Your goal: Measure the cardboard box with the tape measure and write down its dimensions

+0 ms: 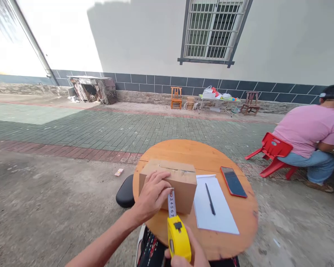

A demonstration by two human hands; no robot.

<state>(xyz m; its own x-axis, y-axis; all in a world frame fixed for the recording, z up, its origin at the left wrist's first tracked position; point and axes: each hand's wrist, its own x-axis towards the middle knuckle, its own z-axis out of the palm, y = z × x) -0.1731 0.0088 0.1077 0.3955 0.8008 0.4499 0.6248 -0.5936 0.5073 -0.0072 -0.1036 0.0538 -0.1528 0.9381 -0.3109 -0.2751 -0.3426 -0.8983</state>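
Observation:
A brown cardboard box [183,193] sits on the round wooden table [183,150], a taped, slightly torn seam along its top. My left hand [154,191] lies over its near top edge, fingers bent on top and thumb down the front. Close to that thumb is the metal end of a tape measure [180,239], held against the box's front face. My right hand [192,248] is wrapped around the yellow case, with the short white blade pulled out toward the box. Beside the box, a black pen [210,200] rests on white paper [218,218].
A phone with a red edge [233,181] lies at the table's right. A black seat [125,191] shows at its left. Rightward, a person in a pink shirt [308,126] sits on a red chair [277,146]. Wooden chairs and a folding table [219,98] stand along the wall.

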